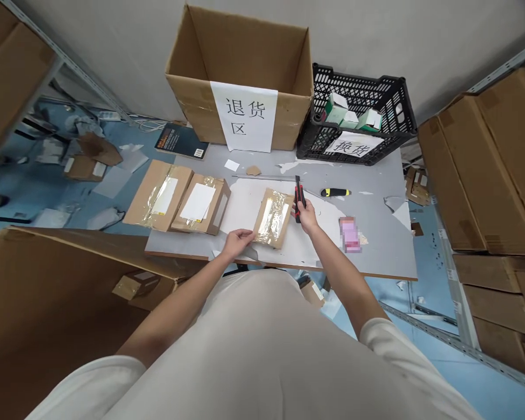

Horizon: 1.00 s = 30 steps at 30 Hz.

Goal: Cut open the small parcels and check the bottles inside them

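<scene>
The small brown cardboard parcel wrapped in clear tape (pixel 272 220) lies on the grey table (pixel 385 227). At its near left corner the left hand (pixel 237 242) pinches the edge; at its right side the right hand (pixel 307 216) is closed round a red-and-black utility knife (pixel 298 201). The step looks like steadying the parcel with the knife beside it. Moving the knife calls for a firm hold and left fingers clear of the blade end; whether the blade is out, I cannot tell.
</scene>
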Available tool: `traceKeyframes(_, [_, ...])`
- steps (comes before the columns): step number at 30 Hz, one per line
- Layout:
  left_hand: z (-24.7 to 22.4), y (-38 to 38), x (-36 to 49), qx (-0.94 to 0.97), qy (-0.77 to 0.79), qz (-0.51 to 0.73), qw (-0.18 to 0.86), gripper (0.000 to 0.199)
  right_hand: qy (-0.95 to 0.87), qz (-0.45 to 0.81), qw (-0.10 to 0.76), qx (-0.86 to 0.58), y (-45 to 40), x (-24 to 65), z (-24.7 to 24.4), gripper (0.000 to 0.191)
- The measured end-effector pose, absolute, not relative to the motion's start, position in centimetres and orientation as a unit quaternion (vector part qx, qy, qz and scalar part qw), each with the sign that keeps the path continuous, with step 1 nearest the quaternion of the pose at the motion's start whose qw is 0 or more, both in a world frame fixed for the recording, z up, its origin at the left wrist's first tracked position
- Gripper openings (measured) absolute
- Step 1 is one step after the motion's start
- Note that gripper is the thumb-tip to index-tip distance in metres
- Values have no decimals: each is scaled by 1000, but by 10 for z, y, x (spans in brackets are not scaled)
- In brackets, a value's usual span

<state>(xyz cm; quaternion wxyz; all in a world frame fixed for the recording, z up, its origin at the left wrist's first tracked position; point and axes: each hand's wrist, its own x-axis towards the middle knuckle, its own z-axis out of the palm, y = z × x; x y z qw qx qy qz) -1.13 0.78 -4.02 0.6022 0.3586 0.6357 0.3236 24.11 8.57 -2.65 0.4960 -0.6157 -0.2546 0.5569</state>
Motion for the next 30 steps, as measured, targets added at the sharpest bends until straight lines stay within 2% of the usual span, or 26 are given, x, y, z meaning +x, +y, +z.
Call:
traceKeyframes(3, [-41, -11, 3, 317, 635, 329, 622, 50, -267, 548, 495, -619, 91, 233, -30, 28])
traceKeyframes(7, [-41, -1, 1, 389, 667, 289, 566, 49, -265, 538, 497, -627, 69, 236, -24, 31])
traceKeyframes(11, [-34, 53, -2, 512, 662, 256, 483, 59, -259, 515, 495, -650, 9, 240, -13, 38])
traceKeyframes(14, [-31, 107, 8, 601, 606, 274, 443, 66, -186, 537, 492, -659, -47, 229, -8, 42])
traceKeyframes(19, [-35, 149, 29, 634, 556, 251, 475, 52, -54, 615, 518, -593, -88, 201, -7, 48])
traceKeyframes(23, [-36, 137, 21, 585, 584, 285, 485, 42, -49, 591, 557, -582, -68, 200, -4, 47])
traceKeyframes(27, [-31, 99, -1, 541, 654, 317, 423, 31, -134, 532, 577, -605, -30, 222, -1, 41])
traceKeyframes(30, [-28, 55, -15, 535, 694, 301, 376, 32, -231, 507, 572, -602, 5, 238, -2, 40])
